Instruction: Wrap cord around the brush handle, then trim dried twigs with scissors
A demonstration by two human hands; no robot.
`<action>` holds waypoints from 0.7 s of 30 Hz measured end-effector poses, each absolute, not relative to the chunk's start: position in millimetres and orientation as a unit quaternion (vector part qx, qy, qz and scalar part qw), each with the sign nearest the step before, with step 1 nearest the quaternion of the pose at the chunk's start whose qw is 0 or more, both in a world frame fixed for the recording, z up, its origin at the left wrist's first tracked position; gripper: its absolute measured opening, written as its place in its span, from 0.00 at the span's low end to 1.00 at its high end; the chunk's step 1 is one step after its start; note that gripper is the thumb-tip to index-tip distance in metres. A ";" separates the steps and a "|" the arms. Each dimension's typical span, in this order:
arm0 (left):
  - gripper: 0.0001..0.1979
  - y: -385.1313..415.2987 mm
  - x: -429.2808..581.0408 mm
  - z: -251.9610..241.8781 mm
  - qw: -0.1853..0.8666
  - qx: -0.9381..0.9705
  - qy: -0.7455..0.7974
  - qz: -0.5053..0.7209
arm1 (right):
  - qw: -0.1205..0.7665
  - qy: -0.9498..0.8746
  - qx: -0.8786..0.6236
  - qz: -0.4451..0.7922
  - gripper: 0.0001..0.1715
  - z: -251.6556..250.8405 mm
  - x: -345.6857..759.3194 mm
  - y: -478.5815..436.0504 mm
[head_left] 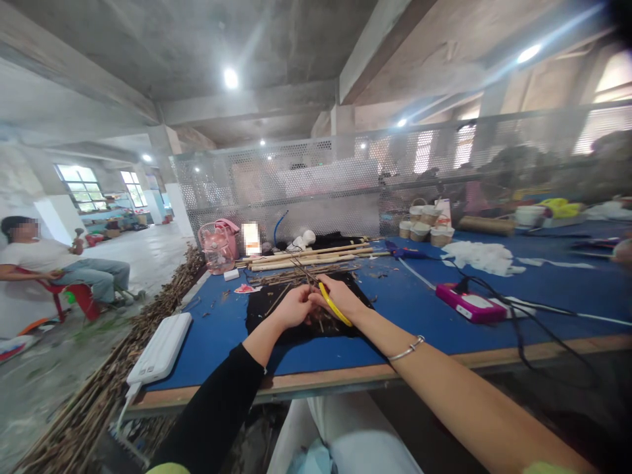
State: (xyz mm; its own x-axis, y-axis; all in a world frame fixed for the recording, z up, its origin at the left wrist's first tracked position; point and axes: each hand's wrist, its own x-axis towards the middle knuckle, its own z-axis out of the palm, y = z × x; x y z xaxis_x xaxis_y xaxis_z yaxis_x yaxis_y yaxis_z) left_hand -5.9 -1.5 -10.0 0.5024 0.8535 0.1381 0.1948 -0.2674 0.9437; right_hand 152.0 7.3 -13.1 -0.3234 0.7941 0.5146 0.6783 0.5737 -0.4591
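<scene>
Above a black cloth (261, 309) on the blue table, my two hands meet. My left hand (295, 306) is closed, its thumb and fingers pinching thin brown twigs (320, 322) that show below and between the hands. My right hand (343, 296) is wrapped round scissors with a yellow handle loop (328, 303). Their narrow dark blades point away from me, partly mixed with the twigs. My fingertips hide where twigs and blades meet. Just beyond the hands lies a row of loose dry twigs (281, 273).
Pale sticks (311, 255) lie across the table's back. A white power bank (160, 349) sits left; a magenta box (469, 303) with black cables lies right. White fluff (484, 257) and small pots (419, 230) stand behind. Piled dry stalks (123, 342) flank the table; a person (64, 257) sits left.
</scene>
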 end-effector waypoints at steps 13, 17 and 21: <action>0.07 -0.6 -5.8 -9.8 0.497 0.704 0.373 0.343 | 0.338 -0.796 -0.501 0.024 0.31 -18.2 154.5 13.5; 0.07 -1.5 -5.0 -9.0 0.498 0.701 0.379 0.342 | 0.334 -0.795 -0.505 0.032 0.29 -16.9 154.3 12.6; 0.07 -2.3 -4.6 -9.0 0.494 0.702 0.384 0.340 | 0.325 -0.797 -0.509 0.032 0.29 -14.4 154.5 8.5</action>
State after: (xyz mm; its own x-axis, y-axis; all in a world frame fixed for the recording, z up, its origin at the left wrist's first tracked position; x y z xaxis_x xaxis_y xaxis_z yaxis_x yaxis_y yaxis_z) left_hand -4.6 -2.3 -9.0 0.4739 0.8751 0.0980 0.2025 -0.2166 0.9550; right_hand 154.5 8.5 -14.4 -0.2709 0.8310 0.4858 0.7897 0.4805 -0.3815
